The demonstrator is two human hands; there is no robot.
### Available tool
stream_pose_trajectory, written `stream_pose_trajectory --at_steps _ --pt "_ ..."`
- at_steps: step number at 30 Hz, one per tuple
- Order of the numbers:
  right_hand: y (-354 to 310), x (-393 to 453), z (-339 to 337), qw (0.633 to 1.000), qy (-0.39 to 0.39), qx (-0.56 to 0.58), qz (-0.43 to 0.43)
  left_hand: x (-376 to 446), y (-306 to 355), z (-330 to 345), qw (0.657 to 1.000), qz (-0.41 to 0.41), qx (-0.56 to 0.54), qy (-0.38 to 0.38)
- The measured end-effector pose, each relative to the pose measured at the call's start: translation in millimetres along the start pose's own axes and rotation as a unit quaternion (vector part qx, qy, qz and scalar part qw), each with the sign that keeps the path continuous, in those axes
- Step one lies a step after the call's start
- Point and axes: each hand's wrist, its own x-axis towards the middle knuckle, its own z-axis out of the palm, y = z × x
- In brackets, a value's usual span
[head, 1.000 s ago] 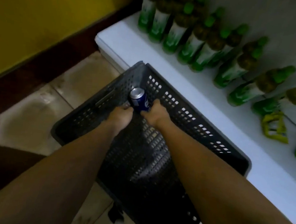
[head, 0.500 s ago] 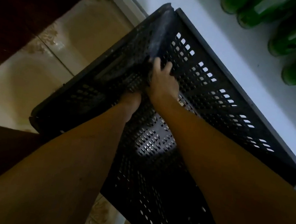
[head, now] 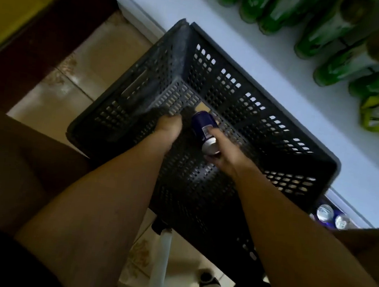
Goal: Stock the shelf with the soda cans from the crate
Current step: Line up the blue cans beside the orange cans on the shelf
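Observation:
A black perforated crate (head: 246,102) stands against the front of the white shelf (head: 294,89). Both my arms reach down into it. My right hand (head: 223,155) grips a dark blue soda can (head: 203,125), tilted with its silver end towards me, low inside the crate. Just left of the can my left hand (head: 168,127) points down at the crate floor. Its fingers are hidden, so I cannot tell whether it holds anything. Two more blue cans (head: 331,216) stand on a lower shelf level beyond the crate's right corner.
Several green bottles (head: 324,33) stand in a row at the back of the shelf, with a yellow-green packet (head: 378,114) to their right. A tiled floor (head: 73,79) lies left of the crate. A white stand leg (head: 163,257) is below it.
My right hand, which was flat against the crate's inner corner, now grips the blue can lower in the crate. The view has pulled back and shows more of the shelf.

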Motion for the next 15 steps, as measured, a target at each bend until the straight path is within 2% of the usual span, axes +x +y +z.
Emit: stream_pose_trajectory --at_steps 3,7,11,15 --pt "6.1 -38.7 -6.9 0.985 -0.079 0.15 -0.012 -33.0 -4.2 -9.0 0.999 0.026 -0.016 -0.016" --pt "4.6 -88.9 -13.3 0.95 -0.156 0.259 -0.081 -73.8 5.8 -7.8 0.995 0.098 0.017 -0.033" --pt "-7.5 -143.4 -25.8 0.93 -0.188 0.268 -0.17 -124.7 31.9 0.5 0.972 0.215 0.072 -0.057" --pt "-30.0 -196.7 -39.5 0.903 -0.174 0.27 -0.285 -182.9 67.9 9.9 0.925 0.344 0.132 -0.091"
